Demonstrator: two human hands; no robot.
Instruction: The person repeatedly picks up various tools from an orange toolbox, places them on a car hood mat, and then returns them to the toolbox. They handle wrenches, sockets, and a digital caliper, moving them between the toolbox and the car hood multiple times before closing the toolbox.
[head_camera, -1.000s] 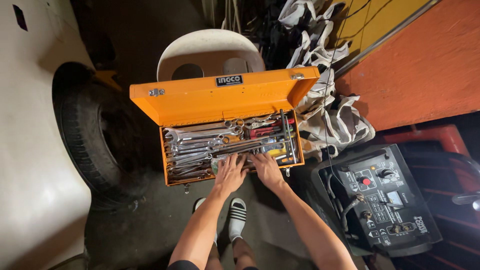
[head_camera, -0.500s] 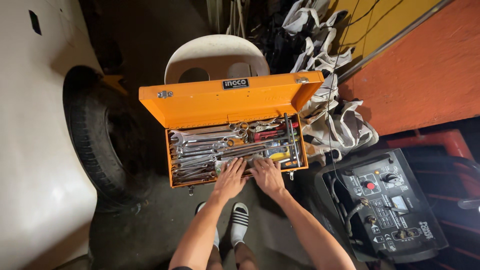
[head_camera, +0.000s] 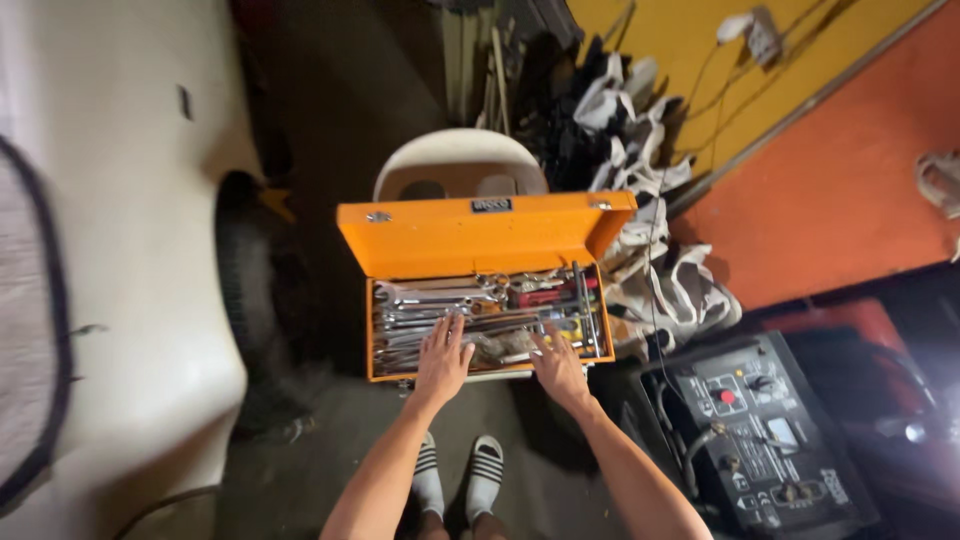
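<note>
**Both hands in the open toolbox, nothing lifted out yet**

Head view: I look straight down on an orange metal toolbox (head_camera: 487, 290), its lid (head_camera: 480, 236) standing open, resting on a white plastic chair (head_camera: 461, 166). The tray is packed with chrome wrenches (head_camera: 432, 312) lying lengthwise, plus a red-handled tool (head_camera: 545, 297) near the back right. My left hand (head_camera: 443, 360) lies flat on the near end of the wrenches, fingers (head_camera: 448, 333) spread, gripping nothing. My right hand (head_camera: 560, 368) rests on the front right of the tray, fingers loosely apart, touching the tools there; I cannot tell whether it pinches anything. As I judge it, the box is opened and the sorting through it is under way, but no tool is picked. A welding machine (head_camera: 760, 440) sits on the floor to the right, a car tyre (head_camera: 255, 300) to the left.
</note>
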